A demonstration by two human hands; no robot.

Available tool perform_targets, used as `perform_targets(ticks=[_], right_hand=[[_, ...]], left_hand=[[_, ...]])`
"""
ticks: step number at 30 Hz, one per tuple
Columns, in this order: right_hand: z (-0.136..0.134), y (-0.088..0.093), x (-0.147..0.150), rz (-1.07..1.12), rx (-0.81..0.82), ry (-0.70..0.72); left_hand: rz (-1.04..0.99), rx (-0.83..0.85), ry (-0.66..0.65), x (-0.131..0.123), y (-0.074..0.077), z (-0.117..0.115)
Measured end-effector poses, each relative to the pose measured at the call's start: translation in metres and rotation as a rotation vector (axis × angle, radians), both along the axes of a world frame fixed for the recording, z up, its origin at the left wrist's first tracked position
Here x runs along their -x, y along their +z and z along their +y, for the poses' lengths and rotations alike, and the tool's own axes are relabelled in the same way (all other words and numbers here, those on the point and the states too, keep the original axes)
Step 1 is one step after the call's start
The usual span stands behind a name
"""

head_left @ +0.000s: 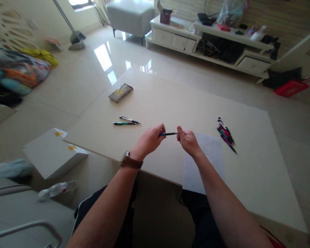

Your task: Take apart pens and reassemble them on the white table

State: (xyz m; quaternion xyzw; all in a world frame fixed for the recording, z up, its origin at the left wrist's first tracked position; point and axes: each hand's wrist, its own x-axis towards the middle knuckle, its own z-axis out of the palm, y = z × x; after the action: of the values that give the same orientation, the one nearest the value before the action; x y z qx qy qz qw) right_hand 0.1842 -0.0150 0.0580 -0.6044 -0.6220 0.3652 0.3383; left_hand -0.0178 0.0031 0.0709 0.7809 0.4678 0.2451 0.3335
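Note:
My left hand (155, 135), a watch on its wrist, pinches a blue and black pen (167, 134) by its blue end. At the pen's thin tip, the thumb and fingers of my right hand (186, 138) are closed. The pen lies level between both hands, above the near side of the table (167, 103). Left of my left hand lie a teal pen (124, 123) and a white and black pen (129, 120). A sheet of paper with lines on it (204, 158) is partly covered by my right forearm. Right of the paper is a pile of several pens (225, 132).
A small grey box (121, 93) rests on the table's far left. Beside the table on the floor stands a white box (55, 151), near a plastic bottle (58, 189). Beyond are a TV cabinet (175, 39), a footstool (131, 15) and a red item (290, 88).

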Motion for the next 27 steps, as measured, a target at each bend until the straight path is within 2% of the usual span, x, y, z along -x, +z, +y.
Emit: perform_targets(ticks=[4, 6, 12, 18, 27], right_hand=[[0.001, 0.004, -0.003, 0.132, 0.000, 0.073], [0.000, 0.005, -0.002, 0.111, -0.022, 0.088], [0.000, -0.002, 0.002, -0.006, -0.044, -0.066], [0.000, 0.001, 0.000, -0.063, -0.181, -0.053], [0.000, 0.002, 0.002, -0.006, -0.171, -0.174]], left_hand=[[0.016, 0.001, 0.020, 0.000, 0.000, 0.000], [0.018, 0.008, 0.016, -0.001, 0.001, 0.000], [-0.019, 0.050, -0.017, -0.005, 0.000, -0.002], [-0.035, 0.061, -0.040, -0.006, 0.001, -0.003], [-0.182, 0.172, -0.102, -0.010, 0.004, -0.005]])
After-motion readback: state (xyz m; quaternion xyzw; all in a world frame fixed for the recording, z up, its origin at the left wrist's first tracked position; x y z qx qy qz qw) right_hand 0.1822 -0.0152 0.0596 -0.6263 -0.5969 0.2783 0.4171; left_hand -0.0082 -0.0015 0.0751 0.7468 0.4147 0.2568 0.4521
